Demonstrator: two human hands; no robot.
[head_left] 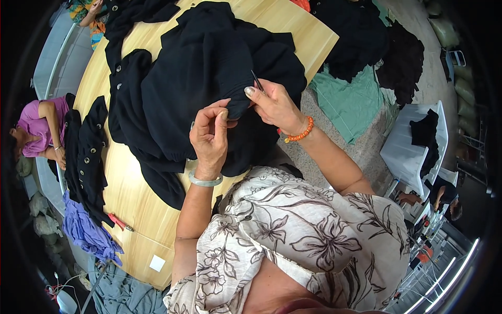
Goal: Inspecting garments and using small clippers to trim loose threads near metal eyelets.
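A large black garment (193,78) lies bunched over the wooden table in front of me, gathered in fine folds near my hands. My left hand (210,136), with a pale bangle at the wrist, is closed in a pinch on the garment's edge. Close beside it, my right hand (277,107) wears an orange bead bracelet and is closed around a thin dark pointed tool (257,79). The tool's tip points up and away, over the cloth. My right thumb and fingers also meet the garment's edge. The lower part of the tool is hidden in my hand.
Black garments with metal buttons (91,157) lie along the left of the table (141,235). Nearby are a red-handled tool (121,222), a white paper square (157,262) and purple cloth (91,227). Green cloth (350,102) and a white bin (397,146) are at right. A person sits left.
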